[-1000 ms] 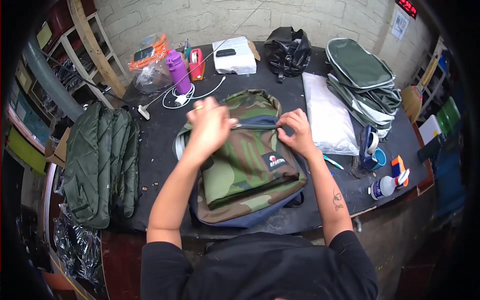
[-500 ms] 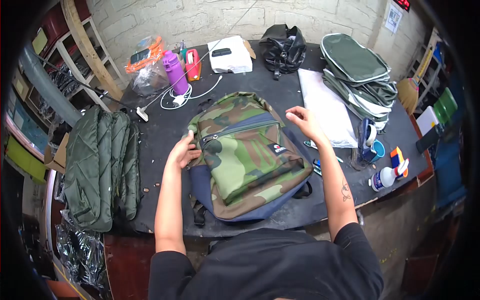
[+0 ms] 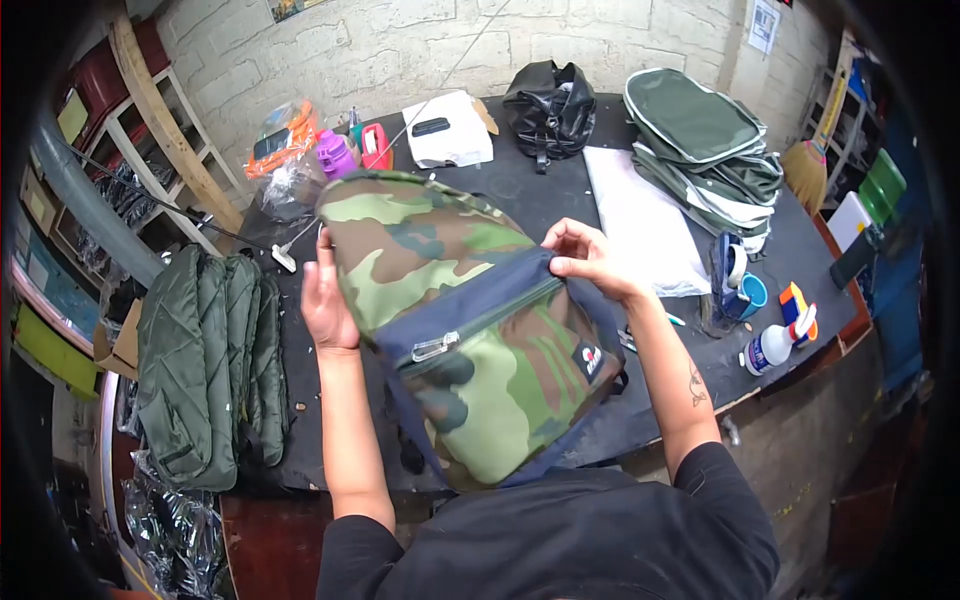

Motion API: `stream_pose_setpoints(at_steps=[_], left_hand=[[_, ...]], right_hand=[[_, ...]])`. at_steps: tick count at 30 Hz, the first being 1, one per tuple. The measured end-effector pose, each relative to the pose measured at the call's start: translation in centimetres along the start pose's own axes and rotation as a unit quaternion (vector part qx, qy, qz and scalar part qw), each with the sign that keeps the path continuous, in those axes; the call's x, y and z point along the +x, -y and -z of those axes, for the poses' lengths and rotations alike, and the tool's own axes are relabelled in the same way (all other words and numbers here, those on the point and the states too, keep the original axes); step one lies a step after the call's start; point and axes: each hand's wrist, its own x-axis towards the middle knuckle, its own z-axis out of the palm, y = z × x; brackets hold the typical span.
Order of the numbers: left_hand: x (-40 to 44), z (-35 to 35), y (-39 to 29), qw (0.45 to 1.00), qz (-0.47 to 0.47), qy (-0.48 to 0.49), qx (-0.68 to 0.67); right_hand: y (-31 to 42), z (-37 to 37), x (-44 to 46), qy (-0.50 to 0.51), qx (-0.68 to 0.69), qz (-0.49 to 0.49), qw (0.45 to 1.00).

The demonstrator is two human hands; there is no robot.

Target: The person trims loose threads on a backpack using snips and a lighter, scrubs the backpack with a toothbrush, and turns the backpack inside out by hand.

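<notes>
A camouflage backpack (image 3: 455, 300) with a navy band and a front zipper is tilted up toward me, its top raised above the table. My left hand (image 3: 328, 305) lies along its left side, fingers stretched out, palm against or close to the fabric. At the upper right edge of the bag my right hand (image 3: 590, 262) pinches the fabric near the end of the navy band. The zipper pull (image 3: 435, 347) hangs at the left end of the closed zipper.
Dark green quilted pieces (image 3: 195, 370) lie left. Behind are a purple bottle (image 3: 337, 155), a white package (image 3: 447, 130) and a black bag (image 3: 550, 112). At right are green panels (image 3: 695, 115), a white packet (image 3: 645, 220), a blue cup (image 3: 753, 290) and a spray bottle (image 3: 775, 345).
Both hands came away from the zipper to the bag's sides. The backpack turned and rose toward me, and my right hand has closed on its edge.
</notes>
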Motion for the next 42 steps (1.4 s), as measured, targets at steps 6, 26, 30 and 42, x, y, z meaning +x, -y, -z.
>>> stream_pose_setpoints(at_steps=[6, 26, 30, 42], left_hand=[[-0.1, 0.0, -2.2, 0.944, 0.061, 0.123, -0.300], [3.0, 3.4, 0.4, 0.902, 0.029, 0.137, 0.408], [4.8, 4.6, 3.4, 0.932, 0.049, 0.153, 0.325], [1.4, 1.1, 10.9, 0.901, -0.079, 0.101, 0.414]], right_hand=[[3.9, -1.9, -1.3, -0.065, -0.001, 0.133, 0.989], [12.0, -0.1, 3.6, 0.098, -0.127, 0.167, 0.973], [13.0, -2.1, 8.3, 0.027, -0.113, 0.157, 0.981], [13.0, -4.3, 15.0, 0.102, 0.126, -0.019, 0.987]])
